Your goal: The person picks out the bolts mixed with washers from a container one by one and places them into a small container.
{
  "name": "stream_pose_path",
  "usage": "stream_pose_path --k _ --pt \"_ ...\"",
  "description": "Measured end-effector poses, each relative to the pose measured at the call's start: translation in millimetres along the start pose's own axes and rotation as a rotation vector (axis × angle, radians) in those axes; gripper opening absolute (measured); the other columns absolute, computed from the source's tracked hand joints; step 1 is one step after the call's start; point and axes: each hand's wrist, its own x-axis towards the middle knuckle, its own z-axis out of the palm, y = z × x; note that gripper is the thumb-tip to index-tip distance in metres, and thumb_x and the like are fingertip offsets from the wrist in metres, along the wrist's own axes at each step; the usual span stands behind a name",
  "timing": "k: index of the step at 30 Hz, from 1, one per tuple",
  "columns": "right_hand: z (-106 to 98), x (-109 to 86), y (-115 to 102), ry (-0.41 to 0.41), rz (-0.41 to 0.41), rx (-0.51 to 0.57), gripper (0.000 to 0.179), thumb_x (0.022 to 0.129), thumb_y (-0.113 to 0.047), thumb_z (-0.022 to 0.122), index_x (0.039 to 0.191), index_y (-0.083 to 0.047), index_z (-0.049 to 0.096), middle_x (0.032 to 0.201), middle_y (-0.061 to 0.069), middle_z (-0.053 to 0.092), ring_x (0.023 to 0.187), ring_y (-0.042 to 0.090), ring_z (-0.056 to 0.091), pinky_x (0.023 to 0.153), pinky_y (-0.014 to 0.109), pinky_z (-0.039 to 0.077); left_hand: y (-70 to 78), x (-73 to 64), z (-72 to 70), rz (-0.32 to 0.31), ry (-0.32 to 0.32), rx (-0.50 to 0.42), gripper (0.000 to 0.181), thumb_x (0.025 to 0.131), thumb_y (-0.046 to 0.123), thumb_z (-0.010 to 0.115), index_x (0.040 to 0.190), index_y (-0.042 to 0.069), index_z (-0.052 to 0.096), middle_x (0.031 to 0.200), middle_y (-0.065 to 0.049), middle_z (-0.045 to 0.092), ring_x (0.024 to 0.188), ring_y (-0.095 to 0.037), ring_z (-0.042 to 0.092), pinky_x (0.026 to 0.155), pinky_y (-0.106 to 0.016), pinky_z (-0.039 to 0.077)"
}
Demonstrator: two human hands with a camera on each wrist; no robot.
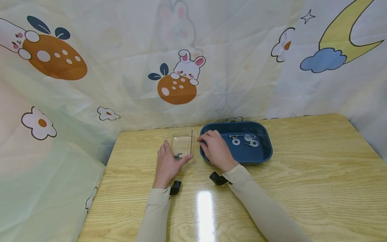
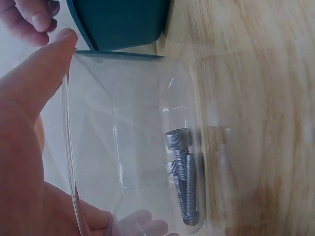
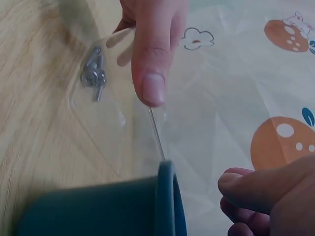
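My left hand (image 1: 167,161) grips a clear plastic box (image 2: 133,93) on the table, thumb at its near right corner and fingers along the left side. Socket-head screws (image 2: 184,172) of differing sizes lie together in the bottom of the box. My right hand (image 1: 216,148) hovers over the left rim of a dark blue tray (image 1: 242,156), just right of the box. Its thumb and fingers are loosely curled, and nothing shows between them. Inside the tray lie several screws (image 1: 238,135) and flat washers (image 1: 236,142).
Box and tray stand side by side near the back edge of the wooden table (image 1: 317,168). Right behind that edge hangs a printed cloth (image 1: 133,84), which also runs along the left side.
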Motion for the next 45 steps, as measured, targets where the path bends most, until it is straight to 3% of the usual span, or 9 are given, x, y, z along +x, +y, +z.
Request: stream_pose_path --k 11,28,45 --pt "-13.1 -10.9 13.8 0.001 0.020 -0.013 0.012 0.085 -0.011 0.067 0.096 -0.011 0.070 0.093 0.003 0.060 0.087 0.020 0.049 0.072 0.032 0.045 0.3 1.1 1.2 0.007 0.021 -0.004 0.125 0.065 0.070 0.066 0.148 -0.001 0.006 0.148 -0.021 0.017 0.134 -0.033 0.018 0.106 -0.045 0.024" --pt "-24.6 -24.6 41.1 -0.002 0.076 -0.029 0.015 0.085 -0.012 0.067 0.100 -0.010 0.069 0.094 0.005 0.060 0.084 0.021 0.048 0.068 0.033 0.043 -0.9 0.2 1.4 -0.007 -0.002 0.006 0.126 0.065 0.074 0.062 0.148 0.002 0.002 0.150 -0.021 0.014 0.136 -0.034 0.015 0.107 -0.046 0.022" --pt "-38.3 -32.0 60.8 -0.061 0.192 -0.082 0.017 0.085 -0.011 0.067 0.101 -0.004 0.067 0.096 0.011 0.061 0.089 0.028 0.050 0.076 0.040 0.046 -0.1 0.4 1.4 0.001 0.009 0.005 0.126 0.065 0.072 0.065 0.148 0.000 0.004 0.148 -0.022 0.016 0.134 -0.035 0.018 0.106 -0.047 0.024"
